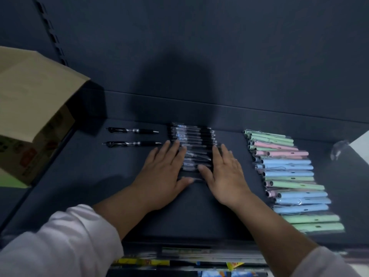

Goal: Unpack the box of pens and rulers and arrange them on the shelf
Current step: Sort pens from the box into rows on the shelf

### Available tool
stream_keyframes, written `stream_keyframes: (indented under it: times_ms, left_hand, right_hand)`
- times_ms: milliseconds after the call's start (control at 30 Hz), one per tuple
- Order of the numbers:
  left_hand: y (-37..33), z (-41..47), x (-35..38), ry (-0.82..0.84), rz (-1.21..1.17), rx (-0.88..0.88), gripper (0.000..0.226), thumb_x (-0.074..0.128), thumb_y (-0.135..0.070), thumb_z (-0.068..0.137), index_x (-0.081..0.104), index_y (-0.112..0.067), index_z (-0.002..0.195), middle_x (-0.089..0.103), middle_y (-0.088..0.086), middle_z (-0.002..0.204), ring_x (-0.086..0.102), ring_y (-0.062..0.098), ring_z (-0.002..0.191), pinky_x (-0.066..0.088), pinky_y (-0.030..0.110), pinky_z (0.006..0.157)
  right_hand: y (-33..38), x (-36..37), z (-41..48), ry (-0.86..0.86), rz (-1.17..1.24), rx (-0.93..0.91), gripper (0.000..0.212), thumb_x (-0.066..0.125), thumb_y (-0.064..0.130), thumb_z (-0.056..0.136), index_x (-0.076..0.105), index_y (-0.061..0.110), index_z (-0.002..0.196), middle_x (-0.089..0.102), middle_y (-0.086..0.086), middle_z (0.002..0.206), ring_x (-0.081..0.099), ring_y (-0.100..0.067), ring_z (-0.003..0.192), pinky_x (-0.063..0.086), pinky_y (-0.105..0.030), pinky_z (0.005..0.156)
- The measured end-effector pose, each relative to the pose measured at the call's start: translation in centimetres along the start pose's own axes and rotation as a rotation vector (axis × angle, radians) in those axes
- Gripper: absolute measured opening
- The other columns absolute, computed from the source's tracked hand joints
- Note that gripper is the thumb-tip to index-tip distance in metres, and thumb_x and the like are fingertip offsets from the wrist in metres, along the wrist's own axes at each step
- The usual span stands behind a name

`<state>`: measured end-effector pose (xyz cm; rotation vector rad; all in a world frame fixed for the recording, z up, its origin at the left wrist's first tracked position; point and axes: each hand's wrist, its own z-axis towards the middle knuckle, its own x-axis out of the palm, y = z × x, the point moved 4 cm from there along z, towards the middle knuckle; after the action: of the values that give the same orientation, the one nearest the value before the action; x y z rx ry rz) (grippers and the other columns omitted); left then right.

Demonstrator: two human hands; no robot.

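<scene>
Two hands frame the middle of the picture. The left hand [163,172] and the right hand [225,172] lie flat with fingers straight, gripping nothing. Their inner edges press against either end of the row of black pens [191,136] at the centre of the shelf [99,186].

Left of centre, two loose black pens [132,130] lie parallel, apart from the row. To the right, the pastel pens [289,176] run in a long column toward the lower right, greens, pinks and blues mixed. The box [34,108] stands at the left edge of the frame, its flap up. I see no rulers from here.

What I'd worry about is the squeeze. The black pens look to be in slippery clear sleeves, and if the two palms push unevenly the row could buckle, with pens riding up over one another or skidding back. The nearest pens sit between the thumbs — a nudge toward the front could roll them off the edge onto the goods below [189,260].
</scene>
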<state>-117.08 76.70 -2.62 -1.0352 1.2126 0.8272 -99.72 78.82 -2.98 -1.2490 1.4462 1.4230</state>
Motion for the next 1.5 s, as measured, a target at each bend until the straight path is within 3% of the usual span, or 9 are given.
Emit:
stream_keyframes:
  times_ms: [167, 300, 500, 733, 967, 1067, 1500]
  left_hand:
    - [-0.2, 0.7, 0.6, 0.022, 0.069, -0.032, 0.079, 0.015, -0.066, 0.091, -0.011, -0.022, 0.151, -0.019, -0.001, 0.158, -0.019, 0.017, 0.144, -0.014, 0.038, 0.114]
    - [-0.1, 1.1, 0.7, 0.02, 0.147, -0.059, 0.08, 0.008, -0.067, 0.089, -0.007, -0.02, 0.152, -0.014, 0.001, 0.16, -0.018, 0.018, 0.145, -0.016, 0.042, 0.113]
    - [-0.3, 0.9, -0.9, 0.003, 0.155, -0.052, 0.09, 0.001, -0.074, 0.08, -0.004, -0.019, 0.152, -0.008, 0.001, 0.161, -0.018, 0.02, 0.145, -0.018, 0.045, 0.112]
    - [-0.2, 0.0, -6.3, -0.13, 0.219, -0.072, 0.077, 0.024, -0.061, 0.094, -0.002, -0.018, 0.152, -0.008, 0.005, 0.16, -0.01, 0.024, 0.146, -0.007, 0.044, 0.116]
    - [1.0, -1.6, -16.7, -0.395, 0.352, -0.106, 0.077, 0.037, -0.058, 0.093, 0.008, -0.018, 0.152, 0.006, 0.008, 0.16, -0.003, 0.028, 0.146, 0.001, 0.047, 0.116]
    - [3.3, -3.9, -20.7, -0.466, 0.393, -0.164, 0.076, 0.039, -0.061, 0.09, 0.017, -0.02, 0.151, 0.015, 0.006, 0.159, 0.004, 0.027, 0.146, 0.006, 0.045, 0.116]
    - [23.1, -15.9, -28.5, -0.348, 0.432, -0.405, 0.08, 0.018, -0.067, 0.083, 0.017, -0.024, 0.151, 0.022, 0.004, 0.157, 0.015, 0.024, 0.145, 0.013, 0.043, 0.115]
  right_hand:
    - [1.1, 0.0, 1.4, -0.018, 0.039, -0.091, 0.077, 0.028, 0.06, 0.095, 0.002, 0.016, 0.153, -0.005, -0.003, 0.161, -0.005, -0.018, 0.148, -0.001, -0.033, 0.119]
    - [0.9, -0.1, 2.0, -0.012, -0.074, -0.112, 0.08, 0.018, 0.069, 0.088, 0.001, 0.025, 0.153, -0.007, 0.004, 0.161, -0.017, -0.019, 0.146, -0.009, -0.041, 0.117]
    - [0.4, -1.6, 2.3, 0.006, -0.065, -0.118, 0.074, 0.014, 0.067, 0.09, 0.003, 0.03, 0.153, -0.007, 0.007, 0.161, -0.007, -0.017, 0.147, -0.007, -0.043, 0.117]
    - [3.8, -6.5, 1.7, -0.169, -0.07, -0.249, 0.056, 0.032, 0.042, 0.101, 0.019, 0.022, 0.151, 0.014, -0.001, 0.16, 0.011, -0.019, 0.146, 0.006, -0.042, 0.117]
    - [11.7, -13.4, 0.7, -0.352, -0.035, -0.476, 0.053, 0.037, 0.036, 0.101, 0.029, 0.015, 0.148, 0.024, -0.006, 0.156, 0.019, -0.021, 0.144, 0.016, -0.042, 0.118]
    - [15.5, -14.9, 0.2, -0.387, -0.034, -0.562, 0.053, 0.041, 0.035, 0.1, 0.031, 0.013, 0.147, 0.026, -0.008, 0.155, 0.021, -0.022, 0.144, 0.018, -0.041, 0.117]
    - [35.7, -14.0, -0.2, -0.285, 0.0, -0.806, 0.056, 0.042, 0.04, 0.099, 0.028, 0.019, 0.148, 0.026, -0.001, 0.156, 0.021, -0.02, 0.143, 0.02, -0.036, 0.113]
